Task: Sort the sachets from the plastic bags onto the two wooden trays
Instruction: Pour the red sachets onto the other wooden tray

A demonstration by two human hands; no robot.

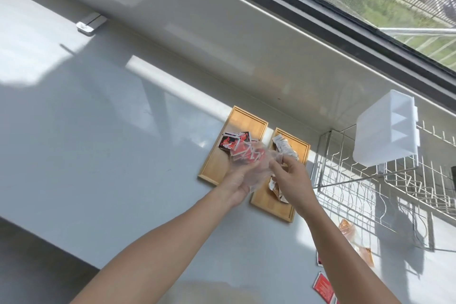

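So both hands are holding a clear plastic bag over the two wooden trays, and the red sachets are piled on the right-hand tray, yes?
Not quite. The head view shows the red sachets on the left tray, not the right. Both hands, left and right, do hold the clear plastic bag over the trays.

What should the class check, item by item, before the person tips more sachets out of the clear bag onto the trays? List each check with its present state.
1. Both hands grip the clear plastic bag: left hand and right hand hold it. Ok.
2. Bag is over the trays: ok.
3. Left tray holds red and black sachets only: ok.
4. Right tray holds pale and brown sachets only: ok, as far as shown.
5. All sachets sorted: not ok, loose sachets lie on the counter.
6. Bag mouth open: cannot tell.
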